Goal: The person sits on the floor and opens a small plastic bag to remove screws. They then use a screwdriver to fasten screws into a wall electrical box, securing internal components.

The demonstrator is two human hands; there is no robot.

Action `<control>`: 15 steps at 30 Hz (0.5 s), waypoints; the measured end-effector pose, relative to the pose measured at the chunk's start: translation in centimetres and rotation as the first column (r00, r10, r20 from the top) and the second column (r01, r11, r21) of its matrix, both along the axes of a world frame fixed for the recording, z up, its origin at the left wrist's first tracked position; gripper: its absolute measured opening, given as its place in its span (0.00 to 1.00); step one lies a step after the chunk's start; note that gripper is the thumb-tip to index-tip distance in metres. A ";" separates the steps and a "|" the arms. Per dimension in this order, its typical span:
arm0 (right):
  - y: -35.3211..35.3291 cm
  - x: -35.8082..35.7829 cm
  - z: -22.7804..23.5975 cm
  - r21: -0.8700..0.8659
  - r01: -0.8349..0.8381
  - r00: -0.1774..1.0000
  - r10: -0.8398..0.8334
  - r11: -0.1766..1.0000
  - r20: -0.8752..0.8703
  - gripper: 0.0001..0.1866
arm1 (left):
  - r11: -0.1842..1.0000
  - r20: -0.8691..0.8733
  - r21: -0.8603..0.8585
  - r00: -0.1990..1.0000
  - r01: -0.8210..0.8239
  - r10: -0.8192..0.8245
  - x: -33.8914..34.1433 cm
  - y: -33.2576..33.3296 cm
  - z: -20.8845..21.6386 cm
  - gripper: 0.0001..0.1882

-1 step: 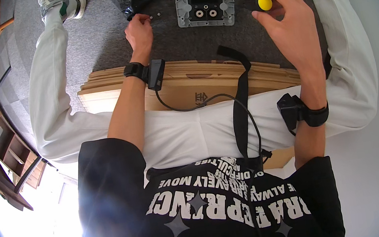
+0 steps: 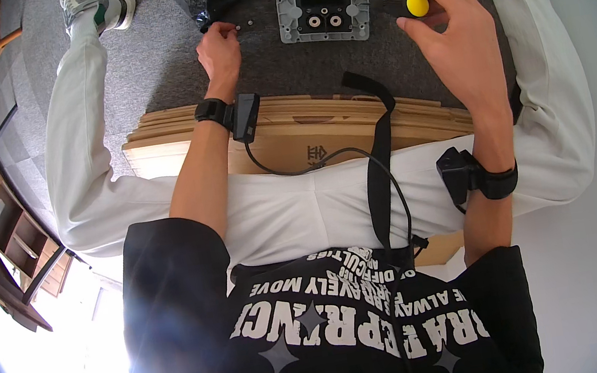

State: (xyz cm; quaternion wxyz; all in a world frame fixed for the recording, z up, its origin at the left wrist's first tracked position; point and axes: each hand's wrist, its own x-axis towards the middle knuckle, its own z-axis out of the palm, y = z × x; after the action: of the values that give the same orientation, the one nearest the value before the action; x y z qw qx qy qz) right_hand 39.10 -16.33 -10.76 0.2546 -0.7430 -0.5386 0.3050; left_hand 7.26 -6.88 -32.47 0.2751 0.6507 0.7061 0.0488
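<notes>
My left hand (image 2: 219, 47) is closed in a pinch low over the grey carpet, right beside two small metal pieces (image 2: 250, 22) that look like screws. What its fingertips hold, if anything, cannot be made out. My right hand (image 2: 449, 16) holds a short black-and-yellow tool (image 2: 416, 5) with a rounded yellow end; its working end is hard to see. Between the hands, and touched by neither, a grey rectangular frame (image 2: 285, 16) lies on the carpet. Set in it is a black insert with two round metal fittings (image 2: 314, 22).
Crumpled black plastic (image 2: 188, 0) lies beyond my left hand. A stack of flattened cardboard (image 2: 273, 117) sits between my legs and the frame. A black strap (image 2: 382, 152) and a thin cable (image 2: 285, 169) hang across my lap, the cable running to a wrist device (image 2: 246, 117).
</notes>
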 end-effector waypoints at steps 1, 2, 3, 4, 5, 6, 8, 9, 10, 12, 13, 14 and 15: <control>0.0 0.0 0.0 -0.014 0.007 1.000 -0.007 1.000 -0.004 0.20 | 1.000 -0.006 -0.003 1.000 -0.001 0.001 0.0 0.0 0.1 0.07; 0.0 0.1 0.0 -0.004 0.008 1.000 -0.008 1.000 -0.004 0.19 | 1.000 -0.019 0.016 1.000 -0.002 0.002 0.0 -0.1 0.3 0.08; 0.0 0.2 0.1 -0.002 0.016 1.000 -0.016 1.000 -0.011 0.19 | 0.999 -0.032 0.033 0.999 -0.007 0.008 0.0 -0.2 0.5 0.08; 0.1 0.3 0.1 0.000 0.023 1.000 -0.023 1.000 -0.017 0.19 | 0.999 -0.051 0.028 0.999 -0.016 0.017 0.0 -0.3 0.8 0.09; 0.1 0.5 0.1 -0.005 0.048 0.998 -0.048 0.999 -0.030 0.18 | 0.999 -0.054 0.020 0.998 -0.040 0.041 0.0 -0.4 1.1 0.09; 0.1 0.7 0.1 -0.012 0.072 0.996 -0.073 0.997 -0.043 0.18 | 0.998 -0.066 -0.011 0.996 -0.068 0.067 0.0 -0.4 1.4 0.09; 0.1 1.1 0.1 -0.007 0.113 0.993 -0.113 0.994 -0.036 0.17 | 0.996 -0.085 -0.021 0.992 -0.092 0.090 0.0 -0.3 2.1 0.11; 0.1 1.3 0.0 0.004 0.128 0.992 -0.128 0.992 -0.017 0.17 | 0.994 -0.058 -0.010 0.992 -0.110 0.109 0.2 -0.2 2.4 0.10; 0.0 1.5 -0.2 0.012 0.147 0.989 -0.147 0.989 -0.013 0.17 | 0.991 -0.037 0.002 0.991 -0.131 0.131 0.3 0.0 2.7 0.10; 0.0 1.9 -0.5 -0.012 0.176 0.984 -0.176 0.984 0.004 0.17 | 0.989 -0.002 0.090 0.993 -0.117 0.118 0.7 0.6 3.2 0.09; -0.1 2.0 -0.6 -0.027 0.192 0.981 -0.192 0.981 0.005 0.17 | 0.988 0.042 0.119 0.995 -0.097 0.093 1.1 0.9 3.4 0.09; -0.1 2.1 -0.8 -0.016 0.184 0.982 -0.183 0.983 0.036 0.17 | 0.986 0.085 0.149 0.994 -0.078 0.066 1.4 1.2 3.5 0.08; -0.1 2.2 -0.9 -0.005 0.173 0.983 -0.173 0.985 0.067 0.17 | 0.982 0.119 0.177 0.992 -0.061 0.040 1.8 1.5 3.7 0.08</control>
State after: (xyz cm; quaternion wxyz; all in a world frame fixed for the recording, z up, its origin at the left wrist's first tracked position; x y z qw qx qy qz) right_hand 41.29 -16.43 -11.66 0.2582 -0.7980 -0.4785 0.2599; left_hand 9.05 -5.37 -28.79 0.2538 0.6507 0.6982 0.1572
